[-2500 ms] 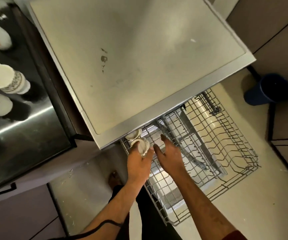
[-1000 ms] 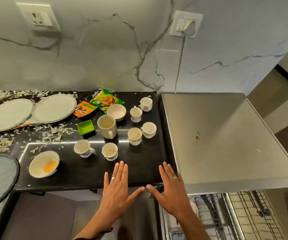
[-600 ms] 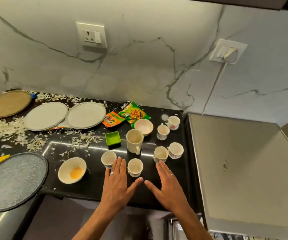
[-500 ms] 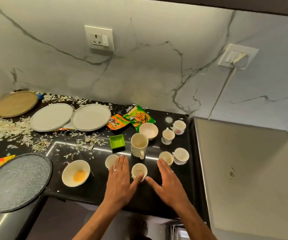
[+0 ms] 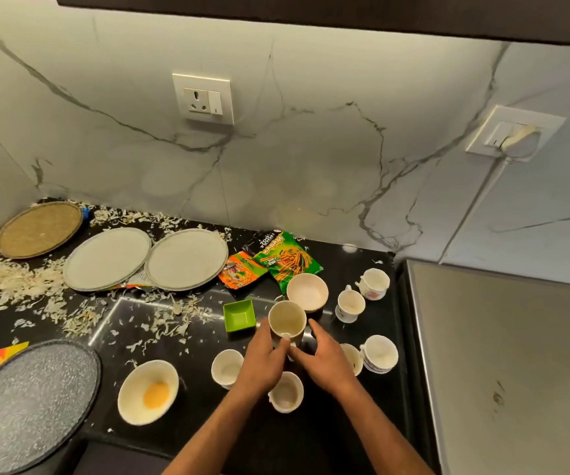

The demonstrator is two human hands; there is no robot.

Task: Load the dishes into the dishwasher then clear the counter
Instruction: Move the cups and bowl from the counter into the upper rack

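A: What are the hands doing?

B: The left hand (image 5: 263, 363) and the right hand (image 5: 326, 359) close in from either side on the tall cream mug (image 5: 287, 322). The left thumb lies against the mug's near wall, fingers wrapped round its left side. The right hand's fingers curve by the right side, though whether they actually touch it I cannot tell.

A: And the mug stands where?

B: Upright on the black counter (image 5: 208, 437), just right of the green square dish (image 5: 239, 315) and just near of a cream bowl (image 5: 307, 292).

A: Around that?

B: Small cups: one (image 5: 227, 367) left of the left wrist, one (image 5: 286, 392) between the wrists, more to the right. A bowl with yellow residue (image 5: 148, 391) sits near-left. Far left lie two round plates (image 5: 187, 258), shredded scraps (image 5: 12, 282) and snack packets (image 5: 285, 258). The dishwasher top (image 5: 516, 354) is at the right.
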